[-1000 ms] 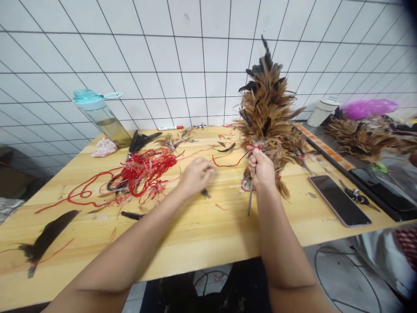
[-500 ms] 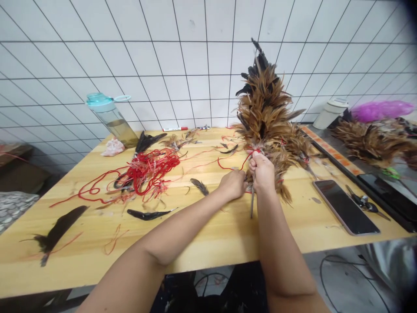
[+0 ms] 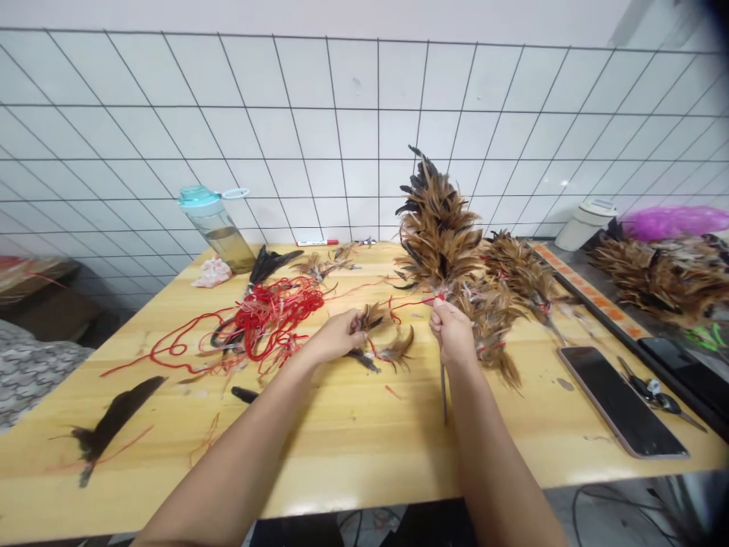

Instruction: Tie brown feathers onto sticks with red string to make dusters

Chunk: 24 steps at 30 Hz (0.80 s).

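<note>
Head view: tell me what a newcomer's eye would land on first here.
A tall brown feather duster stands upright near the middle of the wooden table, its stick gripped by the right hand. Just left of it, the left hand holds a small feather bunch. Further left, a bright red string tangle sprawls across the tabletop.
</note>
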Available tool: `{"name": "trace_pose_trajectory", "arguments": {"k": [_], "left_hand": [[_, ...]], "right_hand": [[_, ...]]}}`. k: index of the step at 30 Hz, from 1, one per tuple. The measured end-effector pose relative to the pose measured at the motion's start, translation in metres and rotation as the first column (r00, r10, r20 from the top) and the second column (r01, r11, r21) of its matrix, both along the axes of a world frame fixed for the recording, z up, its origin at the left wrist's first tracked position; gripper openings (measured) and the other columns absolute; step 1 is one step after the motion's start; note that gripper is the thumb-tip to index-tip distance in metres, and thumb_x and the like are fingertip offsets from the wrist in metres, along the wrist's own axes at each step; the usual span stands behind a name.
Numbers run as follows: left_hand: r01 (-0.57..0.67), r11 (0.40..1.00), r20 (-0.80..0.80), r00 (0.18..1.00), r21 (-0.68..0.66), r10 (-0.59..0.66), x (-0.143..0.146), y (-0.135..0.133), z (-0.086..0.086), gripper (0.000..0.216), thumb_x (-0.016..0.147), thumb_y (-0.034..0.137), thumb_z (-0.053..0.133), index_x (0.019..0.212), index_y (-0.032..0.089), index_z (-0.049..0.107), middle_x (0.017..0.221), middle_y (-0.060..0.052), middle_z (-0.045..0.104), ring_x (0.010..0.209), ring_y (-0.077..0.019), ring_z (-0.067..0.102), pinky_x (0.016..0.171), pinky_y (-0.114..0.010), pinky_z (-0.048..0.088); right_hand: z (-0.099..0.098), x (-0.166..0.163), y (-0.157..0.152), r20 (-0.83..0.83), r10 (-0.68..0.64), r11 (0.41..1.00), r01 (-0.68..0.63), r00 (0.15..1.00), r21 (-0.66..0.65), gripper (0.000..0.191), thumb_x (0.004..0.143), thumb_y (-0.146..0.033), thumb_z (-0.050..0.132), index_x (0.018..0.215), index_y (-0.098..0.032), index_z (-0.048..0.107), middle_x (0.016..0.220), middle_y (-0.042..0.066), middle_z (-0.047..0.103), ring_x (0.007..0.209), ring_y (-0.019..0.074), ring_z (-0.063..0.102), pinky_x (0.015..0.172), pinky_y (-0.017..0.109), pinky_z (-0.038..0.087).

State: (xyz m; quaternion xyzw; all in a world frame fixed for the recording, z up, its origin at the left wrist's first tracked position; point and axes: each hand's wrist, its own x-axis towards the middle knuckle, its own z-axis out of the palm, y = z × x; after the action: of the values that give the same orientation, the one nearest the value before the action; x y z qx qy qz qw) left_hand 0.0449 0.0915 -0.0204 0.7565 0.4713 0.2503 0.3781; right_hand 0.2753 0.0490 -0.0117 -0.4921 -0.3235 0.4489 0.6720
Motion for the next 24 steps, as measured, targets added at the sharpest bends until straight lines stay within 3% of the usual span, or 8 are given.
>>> {"name": "trace_pose_trajectory", "arguments": {"k": [3, 5, 7, 9, 12, 15, 17, 24], "left_hand": [[-0.072, 0.997, 0.085, 0.994, -0.026, 0.074, -0.018, 0.001, -0.001, 0.018, 0.067, 0.028, 0.065, 0.075, 0.017, 0.052, 0.064, 0.004, 0.048, 0.059, -0.0106, 0.043, 0.056, -0.023, 0.035], [-0.138, 0.985, 0.283, 0.945, -0.103, 0.162, -0.020, -0.004, 0.002, 0.024, 0.065, 0.030, 0.069, 0.079, 0.017, 0.054, 0.068, 0.004, 0.052, 0.062, -0.0107, 0.047, 0.058, -0.023, 0.038], [-0.129, 0.960, 0.501, 0.831, -0.250, 0.242, -0.015, -0.012, 0.008, 0.029, 0.064, 0.032, 0.073, 0.080, 0.015, 0.056, 0.069, 0.002, 0.056, 0.063, -0.0107, 0.051, 0.060, -0.023, 0.041], [-0.035, 0.923, 0.646, 0.704, -0.383, 0.295, -0.007, -0.021, 0.013, 0.031, 0.063, 0.034, 0.077, 0.076, 0.013, 0.059, 0.068, 0.001, 0.058, 0.061, -0.0103, 0.053, 0.060, -0.024, 0.042], [0.078, 0.878, 0.768, 0.525, -0.472, 0.367, 0.001, -0.027, 0.018, 0.029, 0.059, 0.029, 0.082, 0.072, 0.012, 0.063, 0.068, -0.001, 0.062, 0.062, -0.0098, 0.056, 0.060, -0.023, 0.043], [0.083, 0.851, 0.807, 0.375, -0.519, 0.456, 0.000, -0.025, 0.019, 0.029, 0.055, 0.023, 0.085, 0.073, 0.012, 0.065, 0.069, 0.000, 0.063, 0.061, -0.0085, 0.055, 0.056, -0.021, 0.042], [0.091, 0.842, 0.804, 0.367, -0.531, 0.467, -0.001, -0.024, 0.016, 0.028, 0.055, 0.023, 0.085, 0.072, 0.012, 0.065, 0.067, 0.000, 0.062, 0.059, -0.0081, 0.055, 0.056, -0.021, 0.042], [0.062, 0.911, 0.782, 0.539, -0.408, 0.314, 0.011, -0.030, 0.004, 0.026, 0.062, 0.031, 0.082, 0.070, 0.012, 0.067, 0.065, -0.001, 0.064, 0.059, -0.0092, 0.055, 0.060, -0.023, 0.046]], "right_hand": [[0.001, -0.002, -0.001, -0.142, 0.084, 0.994, -0.093, 0.986, -0.059, 0.038, 0.060, -0.045, 0.074, 0.066, -0.019, 0.048, 0.050, -0.009, 0.035, 0.042, 0.0041, 0.024, 0.041, 0.021, 0.009], [0.003, -0.003, -0.002, -0.189, 0.141, 0.984, -0.159, 0.972, -0.081, 0.037, 0.058, -0.044, 0.076, 0.072, -0.018, 0.053, 0.050, -0.009, 0.034, 0.042, 0.0039, 0.024, 0.041, 0.020, 0.009], [0.005, -0.006, -0.003, -0.220, 0.200, 0.970, -0.225, 0.955, -0.096, 0.038, 0.058, -0.043, 0.077, 0.075, -0.016, 0.056, 0.050, -0.009, 0.033, 0.042, 0.0038, 0.024, 0.041, 0.020, 0.009], [0.005, -0.012, -0.005, -0.238, 0.256, 0.951, -0.288, 0.937, -0.109, 0.037, 0.059, -0.043, 0.077, 0.076, -0.015, 0.058, 0.050, -0.009, 0.034, 0.043, 0.0037, 0.024, 0.041, 0.020, 0.009], [0.003, -0.026, -0.007, -0.230, 0.334, 0.920, -0.369, 0.914, -0.131, 0.038, 0.062, -0.043, 0.076, 0.082, -0.014, 0.062, 0.050, -0.009, 0.033, 0.043, 0.0041, 0.023, 0.042, 0.021, 0.010], [-0.001, -0.040, -0.009, -0.206, 0.379, 0.896, -0.413, 0.902, -0.164, 0.041, 0.062, -0.046, 0.076, 0.083, -0.013, 0.064, 0.049, -0.009, 0.034, 0.043, 0.0042, 0.023, 0.043, 0.022, 0.011], [-0.005, -0.048, -0.010, -0.183, 0.400, 0.883, -0.431, 0.898, -0.185, 0.043, 0.061, -0.048, 0.075, 0.081, -0.012, 0.064, 0.047, -0.009, 0.034, 0.043, 0.0044, 0.023, 0.044, 0.023, 0.011], [-0.017, -0.067, -0.015, -0.098, 0.480, 0.838, -0.488, 0.872, -0.245, 0.044, 0.064, -0.053, 0.071, 0.055, -0.018, 0.047, 0.044, -0.007, 0.036, 0.040, 0.0044, 0.022, 0.042, 0.025, 0.008]]}}
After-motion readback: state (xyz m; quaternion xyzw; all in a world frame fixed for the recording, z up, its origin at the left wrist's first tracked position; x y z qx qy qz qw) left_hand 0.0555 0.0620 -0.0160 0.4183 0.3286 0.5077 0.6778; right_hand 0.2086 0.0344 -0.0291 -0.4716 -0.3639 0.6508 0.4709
